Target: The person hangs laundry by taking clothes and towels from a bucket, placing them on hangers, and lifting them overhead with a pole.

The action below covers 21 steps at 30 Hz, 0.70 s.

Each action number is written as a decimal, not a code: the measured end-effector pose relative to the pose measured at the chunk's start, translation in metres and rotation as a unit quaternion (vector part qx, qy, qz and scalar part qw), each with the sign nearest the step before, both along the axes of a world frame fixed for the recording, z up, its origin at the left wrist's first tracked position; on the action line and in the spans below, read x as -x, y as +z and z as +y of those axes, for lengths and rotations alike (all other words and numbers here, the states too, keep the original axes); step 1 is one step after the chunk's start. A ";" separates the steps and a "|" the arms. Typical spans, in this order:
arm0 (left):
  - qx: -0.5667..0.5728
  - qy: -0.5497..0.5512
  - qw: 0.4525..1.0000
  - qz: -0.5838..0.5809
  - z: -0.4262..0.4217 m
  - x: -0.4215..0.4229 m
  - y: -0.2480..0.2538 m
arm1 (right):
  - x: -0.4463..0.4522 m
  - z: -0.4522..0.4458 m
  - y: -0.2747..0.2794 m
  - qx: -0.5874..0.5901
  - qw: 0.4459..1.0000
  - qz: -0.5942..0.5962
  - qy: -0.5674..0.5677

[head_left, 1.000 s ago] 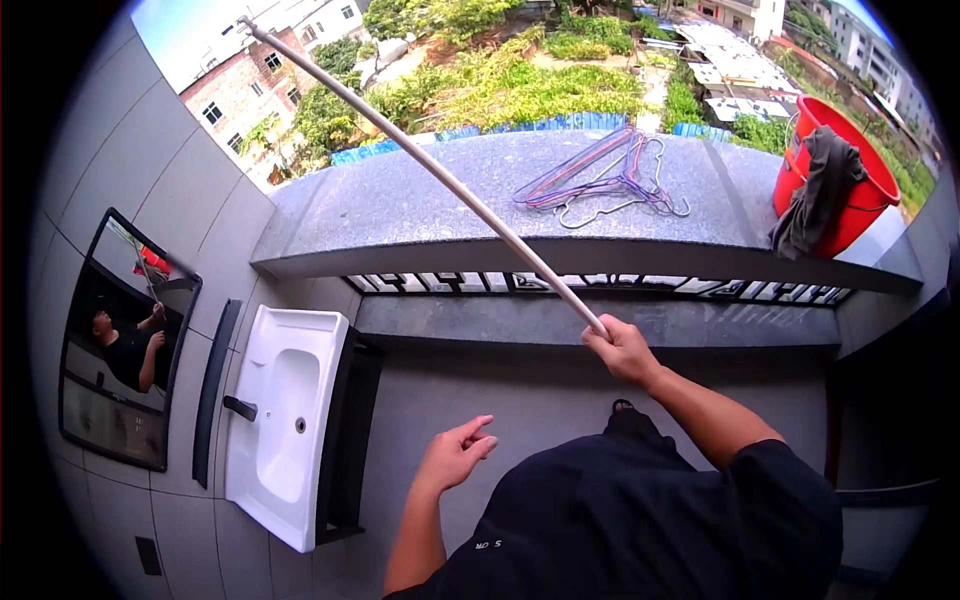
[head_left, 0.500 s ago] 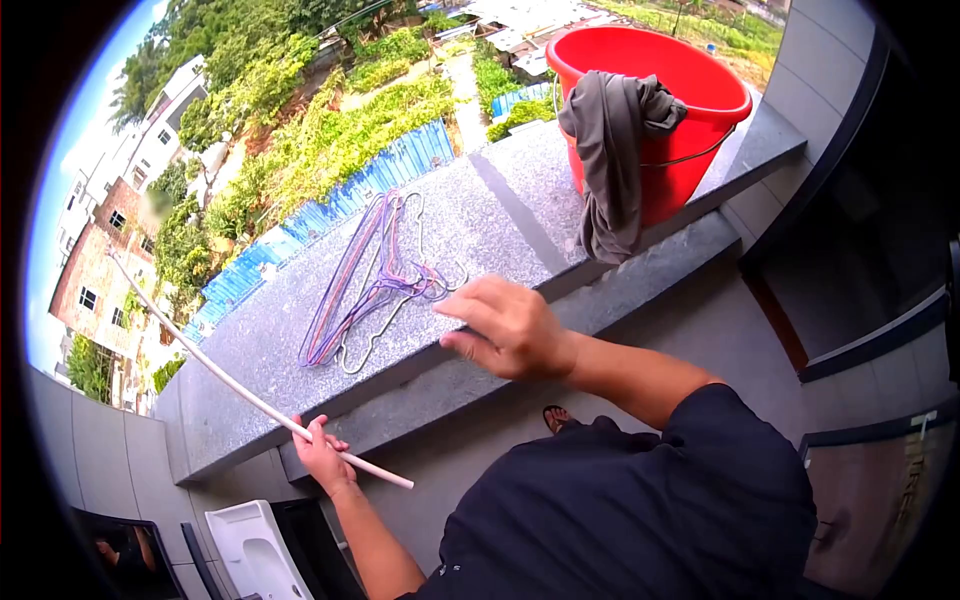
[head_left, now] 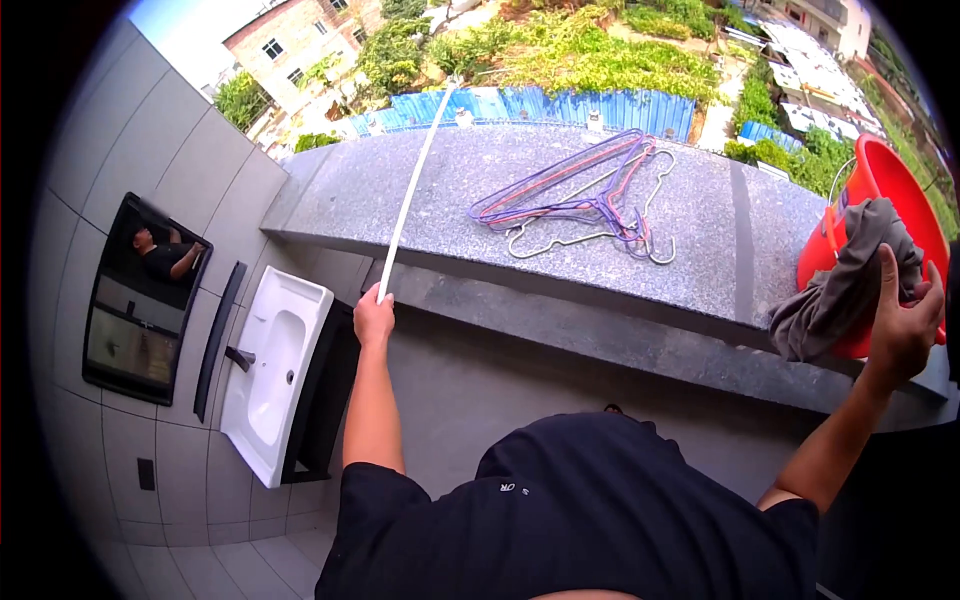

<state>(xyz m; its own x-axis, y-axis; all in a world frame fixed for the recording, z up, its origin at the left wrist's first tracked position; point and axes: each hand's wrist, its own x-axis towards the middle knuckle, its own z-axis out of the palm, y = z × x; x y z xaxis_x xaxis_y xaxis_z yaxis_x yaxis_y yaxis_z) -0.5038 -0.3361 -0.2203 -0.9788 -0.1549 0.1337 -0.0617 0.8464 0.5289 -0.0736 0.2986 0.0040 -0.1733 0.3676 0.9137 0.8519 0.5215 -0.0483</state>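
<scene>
My left hand [head_left: 374, 318] is closed round the lower end of a long thin white pole [head_left: 412, 190], which slants up and away over the stone ledge. At the right, my right hand [head_left: 908, 325] has its fingers apart, in front of a grey-brown cloth [head_left: 850, 285]. Whether it touches the cloth I cannot tell. That cloth hangs over the rim of a red bucket [head_left: 880, 165] standing on the ledge. Between the hands, several purple, pink and white clothes hangers [head_left: 590, 205] lie in a tangled pile.
The speckled grey ledge [head_left: 440, 235] runs across the view, with a lower step [head_left: 560, 330] below it. A white washbasin [head_left: 270, 370] and a mirror [head_left: 145, 300] are at the left wall. Beyond the ledge are a blue fence [head_left: 540, 105] and greenery.
My view has turned left. My right hand has moved from beside the hangers to the bucket and cloth. The pole now points more steeply away, still in my left hand.
</scene>
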 end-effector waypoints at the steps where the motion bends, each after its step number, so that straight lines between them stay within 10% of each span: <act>1: 0.007 -0.004 1.000 -0.005 -0.002 0.004 0.000 | -0.003 0.014 0.010 -0.068 0.997 -0.033 -0.021; 4: -0.011 -0.012 1.000 -0.026 -0.012 0.019 -0.010 | 0.012 -0.015 0.031 -0.070 0.986 -0.122 -0.089; 7: 0.063 -0.021 0.998 -0.017 -0.011 0.015 0.002 | 0.008 0.036 0.020 0.203 0.976 -0.067 0.049; 11: 0.111 -0.016 0.993 -0.031 -0.021 0.023 0.005 | -0.003 0.084 0.009 0.259 0.956 -0.009 0.140; 21: 0.143 -0.030 0.988 -0.045 -0.033 0.042 0.010 | 0.018 0.001 0.150 0.027 0.820 0.403 0.404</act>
<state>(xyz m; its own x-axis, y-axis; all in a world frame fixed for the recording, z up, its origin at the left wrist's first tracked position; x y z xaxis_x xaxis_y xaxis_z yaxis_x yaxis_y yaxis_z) -0.5456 -0.3694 -0.2105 -0.9950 -0.0654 0.0749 -0.0436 0.9641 0.2618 -0.0915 0.2999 0.1542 0.2720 0.4748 0.8370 -0.0923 0.8787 -0.4684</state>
